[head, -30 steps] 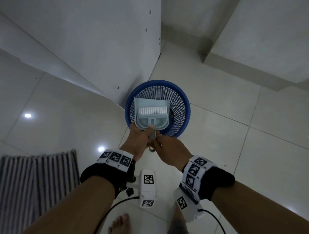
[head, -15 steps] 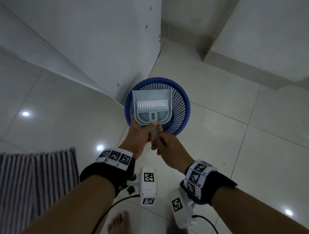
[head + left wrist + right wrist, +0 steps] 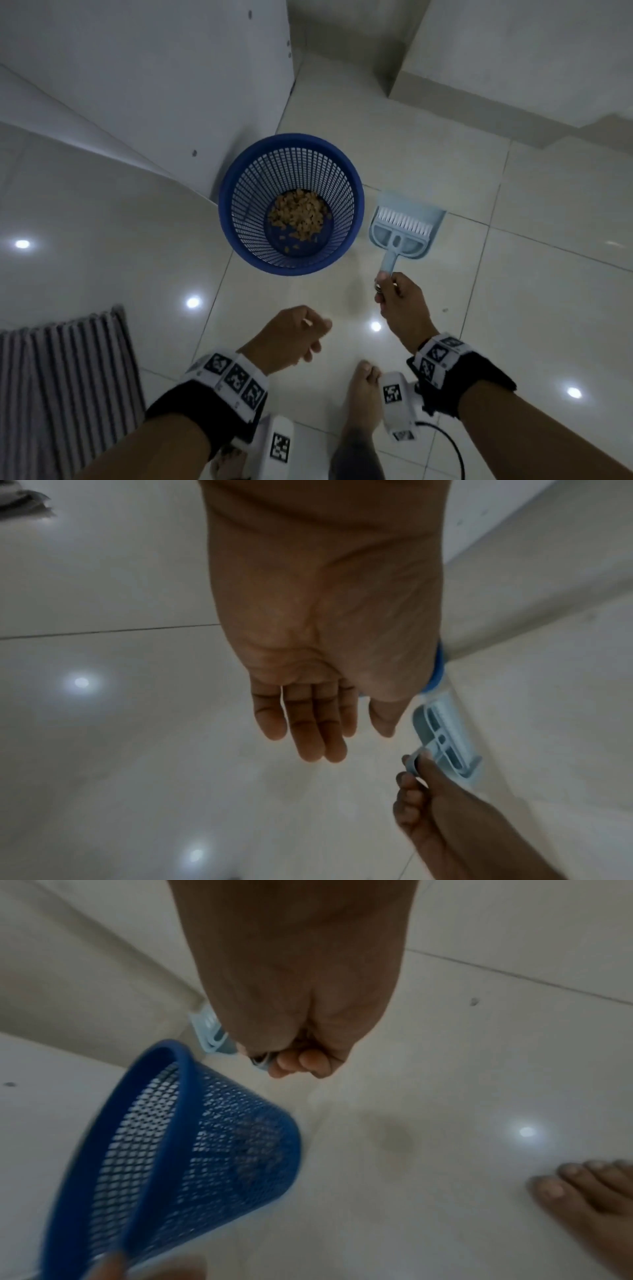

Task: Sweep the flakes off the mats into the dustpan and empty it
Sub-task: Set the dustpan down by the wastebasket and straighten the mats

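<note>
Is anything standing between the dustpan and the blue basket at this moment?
Nothing visible does. The dustpan, brush nested in it, is held by the right hand just right of the blue basket, with only bare floor tile around. The flakes already lie in the basket's bottom. The left hand holds nothing.

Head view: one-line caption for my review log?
Right hand holds dustpan beside blue basket containing flakes; left hand empty.
</note>
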